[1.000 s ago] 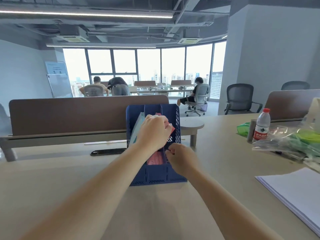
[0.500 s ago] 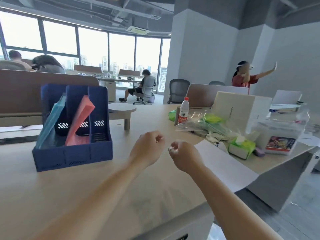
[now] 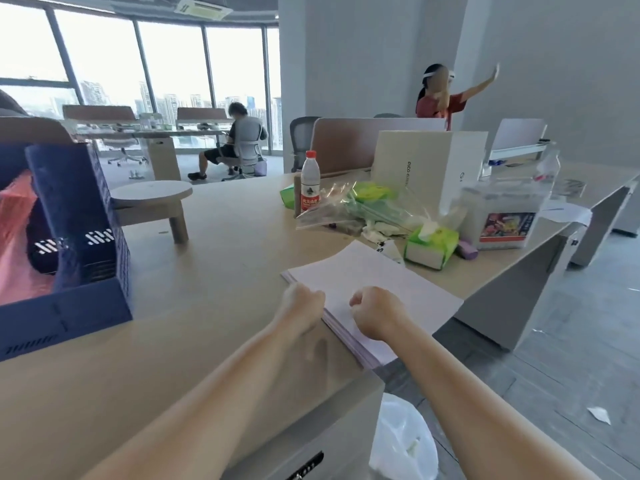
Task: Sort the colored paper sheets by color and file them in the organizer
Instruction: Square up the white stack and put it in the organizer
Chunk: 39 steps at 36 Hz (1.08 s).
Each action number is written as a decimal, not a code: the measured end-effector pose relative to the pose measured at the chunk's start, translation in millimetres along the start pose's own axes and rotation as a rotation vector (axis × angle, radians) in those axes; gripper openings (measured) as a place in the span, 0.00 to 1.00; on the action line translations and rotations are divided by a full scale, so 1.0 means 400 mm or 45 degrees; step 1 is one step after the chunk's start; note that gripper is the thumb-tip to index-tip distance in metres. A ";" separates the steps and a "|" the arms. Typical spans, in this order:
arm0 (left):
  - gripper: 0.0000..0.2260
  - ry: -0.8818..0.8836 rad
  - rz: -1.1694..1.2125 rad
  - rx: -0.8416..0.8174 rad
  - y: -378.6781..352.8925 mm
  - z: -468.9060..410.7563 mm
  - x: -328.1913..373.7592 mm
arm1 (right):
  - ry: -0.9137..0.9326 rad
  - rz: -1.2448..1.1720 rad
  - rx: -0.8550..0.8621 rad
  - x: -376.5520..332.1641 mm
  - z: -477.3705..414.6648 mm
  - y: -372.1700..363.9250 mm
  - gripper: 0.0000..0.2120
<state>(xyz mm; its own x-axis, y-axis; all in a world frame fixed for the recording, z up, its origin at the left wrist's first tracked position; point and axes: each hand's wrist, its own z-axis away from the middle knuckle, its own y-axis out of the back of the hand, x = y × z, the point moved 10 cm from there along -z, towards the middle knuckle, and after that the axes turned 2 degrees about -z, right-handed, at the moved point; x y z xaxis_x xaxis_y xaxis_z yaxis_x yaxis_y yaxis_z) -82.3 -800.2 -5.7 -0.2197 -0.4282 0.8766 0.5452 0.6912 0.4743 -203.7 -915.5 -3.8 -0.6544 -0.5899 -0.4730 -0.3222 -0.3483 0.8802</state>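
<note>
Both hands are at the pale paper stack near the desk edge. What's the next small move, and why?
Probably take a grip on the left edge of the paper stack with the left hand and lift it. That hand sits at that edge, the right hand hovers curled above it, empty, and the blue organizer, pink sheets already filed, waits at left.

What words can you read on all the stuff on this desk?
"PICO 4" on the white box; rest blurred.
"农夫山泉" on the water bottle label.
Sticker on the clear tub, print on the tissue pack: too blurred.
On the blue organizer: white stripe marks, no words.
</note>
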 end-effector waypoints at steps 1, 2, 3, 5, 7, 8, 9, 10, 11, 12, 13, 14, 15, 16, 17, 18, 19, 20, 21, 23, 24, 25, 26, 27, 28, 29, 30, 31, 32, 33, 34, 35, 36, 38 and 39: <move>0.11 0.037 0.082 0.017 -0.003 -0.007 -0.005 | -0.005 0.014 0.004 0.007 -0.007 -0.007 0.16; 0.08 0.081 0.176 0.029 -0.008 -0.011 -0.009 | -0.001 0.027 0.020 0.011 -0.011 -0.010 0.16; 0.06 0.130 0.286 0.041 -0.014 -0.017 -0.015 | 0.005 0.040 0.039 0.012 -0.016 -0.012 0.15; 0.08 0.212 0.482 0.041 -0.030 -0.027 -0.025 | 0.026 0.073 0.067 0.010 -0.022 -0.011 0.14; 0.11 0.253 0.578 0.038 -0.041 -0.032 -0.032 | 0.040 0.102 0.090 0.008 -0.025 -0.010 0.15; 0.11 0.267 0.584 0.045 -0.042 -0.033 -0.033 | 0.045 0.112 0.097 0.008 -0.025 -0.010 0.15; 0.10 0.269 0.580 0.065 -0.044 -0.039 -0.037 | 0.050 0.122 0.101 0.008 -0.024 -0.011 0.14; 0.09 0.266 0.566 0.090 -0.041 -0.041 -0.037 | 0.057 0.132 0.102 0.007 -0.022 -0.013 0.13; 0.06 0.262 0.560 0.109 -0.038 -0.042 -0.036 | 0.058 0.142 0.099 0.006 -0.020 -0.014 0.11; 0.05 0.260 0.557 0.135 -0.035 -0.043 -0.036 | 0.056 0.151 0.096 0.004 -0.017 -0.013 0.10; 0.04 0.254 0.561 0.164 -0.031 -0.045 -0.036 | 0.050 0.159 0.092 0.002 -0.015 -0.012 0.09; 0.05 0.254 0.564 0.192 -0.027 -0.046 -0.036 | 0.047 0.165 0.089 -0.001 -0.013 -0.010 0.09; 0.05 0.245 0.573 0.224 -0.022 -0.047 -0.035 | 0.044 0.169 0.088 -0.002 -0.011 -0.008 0.10; 0.03 0.239 0.571 0.243 -0.021 -0.047 -0.031 | 0.042 0.171 0.086 -0.004 -0.009 -0.006 0.10; 0.03 0.238 0.573 0.263 -0.018 -0.048 -0.030 | 0.042 0.173 0.079 -0.008 -0.007 -0.006 0.09; 0.06 0.247 0.577 0.270 -0.018 -0.051 -0.033 | 0.040 0.177 0.071 -0.011 -0.004 -0.006 0.09; 0.06 0.263 0.579 0.261 -0.022 -0.054 -0.034 | 0.035 0.178 0.068 -0.011 -0.001 -0.004 0.09; 0.05 0.268 0.591 0.240 -0.028 -0.055 -0.032 | 0.031 0.177 0.069 -0.011 0.001 -0.002 0.09; 0.05 0.280 0.596 0.214 -0.034 -0.053 -0.031 | 0.030 0.174 0.072 -0.011 0.003 0.000 0.10; 0.07 0.312 0.627 0.172 -0.046 -0.046 -0.026 | 0.038 0.172 0.077 -0.012 0.006 0.003 0.11; 0.07 0.311 0.641 0.150 -0.053 -0.045 -0.018 | 0.042 0.172 0.079 -0.013 0.006 0.004 0.11; 0.09 0.293 0.643 0.145 -0.054 -0.039 -0.007 | 0.045 0.173 0.079 -0.013 0.005 0.005 0.11; 0.13 0.275 0.651 0.151 -0.058 -0.042 0.000 | 0.047 0.175 0.080 -0.013 0.005 0.004 0.11; 0.17 0.254 0.651 0.147 -0.060 -0.045 0.009 | 0.049 0.180 0.080 -0.012 0.003 0.003 0.11; 0.19 0.249 0.671 0.127 -0.067 -0.043 0.015 | 0.053 0.190 0.081 -0.011 0.003 0.003 0.11; 0.16 0.270 0.686 0.102 -0.074 -0.044 0.012 | 0.058 0.202 0.085 -0.010 0.003 0.003 0.11; 0.11 0.286 0.697 0.093 -0.078 -0.042 0.009 | 0.061 0.213 0.093 -0.009 0.003 0.003 0.11; 0.10 0.295 0.706 0.088 -0.080 -0.041 0.008 | 0.063 0.219 0.104 -0.009 0.004 0.004 0.11; 0.12 0.290 0.718 0.092 -0.079 -0.043 0.004 | 0.064 0.219 0.116 -0.009 0.004 0.006 0.10; 0.15 0.279 0.732 0.113 -0.075 -0.049 -0.001 | 0.063 0.217 0.126 -0.009 0.004 0.006 0.10; 0.15 0.278 0.736 0.126 -0.072 -0.049 -0.007 | 0.062 0.213 0.135 -0.008 0.003 0.006 0.10; 0.15 0.279 0.756 0.138 -0.073 -0.053 -0.015 | 0.064 0.207 0.142 -0.007 0.002 0.005 0.10; 0.15 0.292 0.778 0.139 -0.076 -0.056 -0.024 | 0.069 0.199 0.147 -0.007 0.000 0.004 0.11; 0.14 0.318 0.797 0.121 -0.077 -0.039 -0.020 | 0.073 0.173 0.144 -0.003 -0.005 0.002 0.12; 0.11 0.326 0.787 0.110 -0.078 -0.035 -0.021 | 0.070 0.164 0.139 -0.002 -0.006 0.003 0.12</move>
<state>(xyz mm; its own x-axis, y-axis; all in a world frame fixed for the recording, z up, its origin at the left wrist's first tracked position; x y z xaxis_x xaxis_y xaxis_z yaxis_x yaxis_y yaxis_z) -86.4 -826.3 -29.2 0.3165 -0.0562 0.9469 0.4401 0.8930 -0.0940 -201.8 -917.3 -2.6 -0.6575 -0.6648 -0.3547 -0.3123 -0.1879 0.9312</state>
